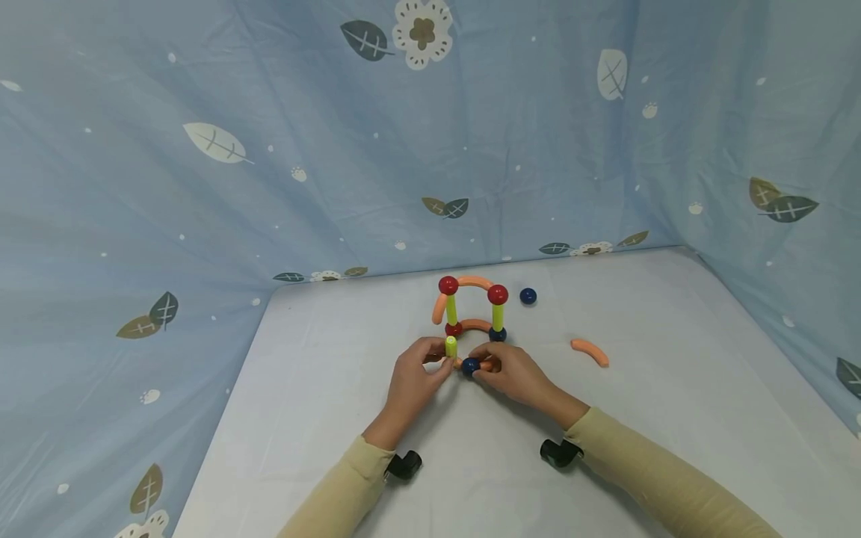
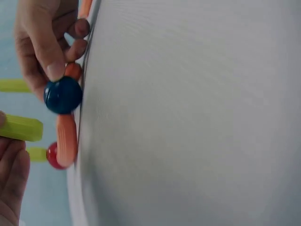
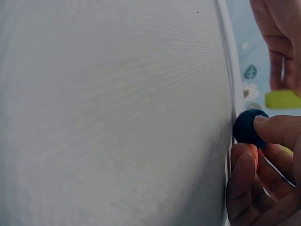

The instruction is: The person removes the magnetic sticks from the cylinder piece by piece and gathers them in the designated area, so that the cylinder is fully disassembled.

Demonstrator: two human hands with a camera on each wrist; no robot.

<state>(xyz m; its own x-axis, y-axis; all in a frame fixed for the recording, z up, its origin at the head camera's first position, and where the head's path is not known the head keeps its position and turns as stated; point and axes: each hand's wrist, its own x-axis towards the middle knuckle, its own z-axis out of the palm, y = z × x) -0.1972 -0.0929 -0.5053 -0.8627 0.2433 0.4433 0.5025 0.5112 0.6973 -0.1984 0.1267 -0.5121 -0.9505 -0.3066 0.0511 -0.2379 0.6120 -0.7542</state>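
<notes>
My left hand (image 1: 412, 381) pinches a short yellow-green rod (image 1: 451, 347), held upright in the head view. Just right of it, my right hand (image 1: 518, 375) grips a dark blue ball (image 1: 471, 367) low at the tabletop, its thumb pressing the ball in the left wrist view. Orange curved rods (image 2: 67, 139) meet this ball on two sides. The green rod's end stands apart from the ball in the left wrist view. Behind the hands rises a frame of two upright green rods (image 1: 498, 317), topped by red balls (image 1: 448, 285) and joined by an orange arc (image 1: 475, 282).
Another orange curved rod (image 1: 439, 308) hangs from the frame's left red ball. A loose blue ball (image 1: 528, 297) lies at the back right, and a loose orange curved rod (image 1: 590, 353) lies farther right. A patterned blue curtain (image 1: 377, 149) surrounds the white table (image 1: 303, 388).
</notes>
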